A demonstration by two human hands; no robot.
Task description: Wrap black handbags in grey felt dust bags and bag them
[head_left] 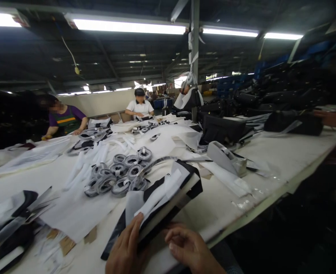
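Note:
My left hand (127,249) lies at the bottom centre with its fingers stretched flat on the near end of a black and white folded piece (168,194), pressing it down. My right hand (191,249) is just to its right, fingers curled under the piece's lower edge, gripping it. The piece rises away from me, with white paper strips over dark fabric. Beyond it a cluster of grey tape rolls (119,175) lies on the white table (271,156). A strand runs from the rolls toward the piece.
A grey tape dispenser (226,156) sits to the right. Black goods are piled at the far right (285,102) and near left (8,228). White sheets (71,213) cover the table. Two people sit at the far end and another hand (332,118) shows at the right.

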